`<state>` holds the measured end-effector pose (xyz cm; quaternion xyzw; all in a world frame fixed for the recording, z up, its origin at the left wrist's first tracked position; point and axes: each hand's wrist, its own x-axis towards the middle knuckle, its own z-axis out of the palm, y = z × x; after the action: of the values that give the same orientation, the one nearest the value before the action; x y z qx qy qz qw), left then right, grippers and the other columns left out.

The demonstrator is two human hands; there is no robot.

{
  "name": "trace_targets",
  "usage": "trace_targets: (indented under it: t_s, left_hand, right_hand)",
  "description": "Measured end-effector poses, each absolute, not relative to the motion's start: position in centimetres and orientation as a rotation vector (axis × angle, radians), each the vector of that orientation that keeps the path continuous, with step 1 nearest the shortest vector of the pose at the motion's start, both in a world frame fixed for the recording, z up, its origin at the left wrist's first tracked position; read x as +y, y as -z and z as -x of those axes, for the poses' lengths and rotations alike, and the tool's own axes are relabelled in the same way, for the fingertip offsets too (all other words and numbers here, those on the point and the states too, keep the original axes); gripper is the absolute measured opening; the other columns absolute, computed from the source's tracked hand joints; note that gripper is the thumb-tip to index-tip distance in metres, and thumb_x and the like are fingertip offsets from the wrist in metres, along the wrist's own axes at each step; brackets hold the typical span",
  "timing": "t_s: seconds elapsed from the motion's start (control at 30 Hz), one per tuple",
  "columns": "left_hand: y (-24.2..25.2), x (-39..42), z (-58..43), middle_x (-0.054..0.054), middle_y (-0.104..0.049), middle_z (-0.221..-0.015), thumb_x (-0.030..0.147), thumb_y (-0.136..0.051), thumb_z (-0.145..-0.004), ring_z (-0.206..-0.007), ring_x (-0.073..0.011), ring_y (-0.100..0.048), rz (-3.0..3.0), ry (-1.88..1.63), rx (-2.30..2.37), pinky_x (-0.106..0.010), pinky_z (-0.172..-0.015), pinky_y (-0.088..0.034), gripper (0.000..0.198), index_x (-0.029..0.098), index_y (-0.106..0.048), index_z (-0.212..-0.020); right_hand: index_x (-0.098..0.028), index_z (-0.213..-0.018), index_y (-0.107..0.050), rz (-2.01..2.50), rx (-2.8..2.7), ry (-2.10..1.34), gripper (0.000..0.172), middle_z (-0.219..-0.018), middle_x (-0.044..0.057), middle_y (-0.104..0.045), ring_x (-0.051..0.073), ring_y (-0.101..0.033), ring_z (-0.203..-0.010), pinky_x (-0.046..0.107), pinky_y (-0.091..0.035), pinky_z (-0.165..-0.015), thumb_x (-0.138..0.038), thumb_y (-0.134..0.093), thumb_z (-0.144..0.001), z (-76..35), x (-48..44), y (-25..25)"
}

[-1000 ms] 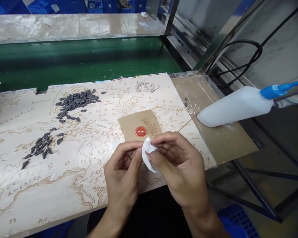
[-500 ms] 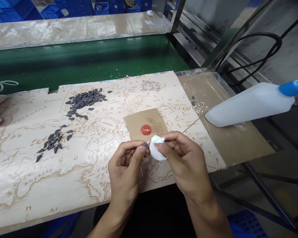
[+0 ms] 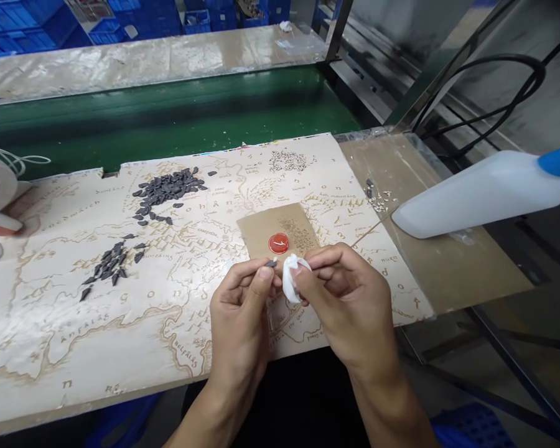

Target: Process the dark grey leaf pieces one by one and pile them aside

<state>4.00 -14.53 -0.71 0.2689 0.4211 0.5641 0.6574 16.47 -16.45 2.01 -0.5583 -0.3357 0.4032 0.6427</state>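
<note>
I've got the left hand in a narrow fingertip pinch on a small dark-grey pointed piece, its tip left exposed just beside the crumpled white tissue bunched in the right hand. Both work low over a tan cardboard square bearing a glossy red round dome, on a cream map-printed sheet. A heap of dark-grey pieces lies within easy reach, and a white plastic squeeze bottle with a blue nozzle rests off to the right.
</note>
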Motion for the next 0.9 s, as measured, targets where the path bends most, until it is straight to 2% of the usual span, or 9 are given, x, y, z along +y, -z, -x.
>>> trace_targets:
  t_s: [0.1, 0.3, 0.43, 0.53, 0.7, 0.83, 0.9]
  left_hand:
    - [0.4, -13.9, -3.6, -0.004, -0.086, -0.094, 0.035, -0.105, -0.086, -0.075, -0.0082, -0.073, -0.593, -1.298, 0.95, -0.015, -0.075, -0.062, 0.021, 0.024, -0.093, -0.099]
    - [0.5, -13.6, -3.5, -0.005, -0.088, -0.098, 0.035, -0.105, -0.084, -0.076, -0.0087, -0.074, -0.596, -1.308, 0.983, -0.015, -0.074, -0.062, 0.022, 0.024, -0.093, -0.098]
    - [0.9, -14.2, -3.6, -0.004, -0.086, -0.093, 0.039, -0.104, -0.086, -0.079, -0.013, -0.078, -0.667, -1.261, 0.991, -0.021, -0.077, -0.065, 0.024, 0.024, -0.092, -0.1]
    - [1.0, -14.7, -3.8, -0.004, -0.085, -0.091, 0.04, -0.103, -0.088, -0.084, -0.0173, -0.081, -0.726, -1.217, 0.993, -0.027, -0.081, -0.068, 0.024, 0.025, -0.091, -0.102]
    - [0.2, -14.0, -2.5, -0.003, -0.088, -0.098, 0.042, -0.098, -0.094, -0.079, -0.0124, -0.076, -0.84, -1.312, 1.097, -0.022, -0.077, -0.063, 0.019, 0.027, -0.091, -0.103]
    - [0.2, -11.6, 3.3, -0.005, -0.087, -0.107, 0.039, -0.089, -0.1, -0.093, -0.0196, -0.077, -1.284, -1.349, 1.432, -0.031, -0.086, -0.062, 0.016, 0.026, -0.089, -0.11]
    - [0.8, -10.3, 7.4, -0.006, -0.085, -0.113, 0.041, -0.085, -0.102, -0.093, -0.0226, -0.073, -1.558, -1.272, 1.67, -0.037, -0.085, -0.059, 0.018, 0.026, -0.087, -0.11]
  right_hand:
    - [-0.023, -0.085, -0.075, 1.321, -0.765, -0.846, 0.026, -0.078, -0.001, -0.078, 0.01, -0.067, -0.055, 0.021, -0.055, -0.049, -0.024, -0.1, -0.088, -18.0, -16.5, -1.0]
    - [-0.028, -0.093, -0.076, 1.322, -0.809, -0.692, 0.018, -0.081, -0.001, -0.076, 0.013, -0.068, -0.058, 0.025, -0.058, -0.052, -0.025, -0.093, -0.097, -19.2, -17.1, -1.4]
    - [-0.028, -0.097, -0.075, 1.267, -0.971, -0.74, 0.015, -0.093, 0.001, -0.078, 0.016, -0.077, -0.074, 0.027, -0.066, -0.064, -0.019, -0.087, -0.099, -16.8, -17.1, -3.1]
    - [-0.027, -0.097, -0.074, 1.251, -1.032, -0.749, 0.016, -0.094, 0.0, -0.078, 0.017, -0.078, -0.08, 0.028, -0.067, -0.07, -0.017, -0.085, -0.099, -15.4, -16.6, -3.2]
    - [-0.027, -0.089, -0.075, 1.409, -0.973, -0.703, 0.017, -0.084, -0.001, -0.079, 0.015, -0.075, -0.068, 0.025, -0.062, -0.061, -0.024, -0.092, -0.092, -17.8, -16.8, -2.2]
    - [-0.028, -0.087, -0.083, 1.76, -0.769, -0.396, 0.025, -0.074, 0.003, -0.079, 0.021, -0.072, -0.06, 0.03, -0.055, -0.051, -0.042, -0.101, -0.078, -24.5, -19.4, -0.7]
    - [-0.03, -0.088, -0.088, 1.94, -0.742, -0.226, 0.026, -0.076, 0.006, -0.081, 0.025, -0.071, -0.06, 0.036, -0.051, -0.05, -0.044, -0.103, -0.072, -28.7, -20.9, 0.8]
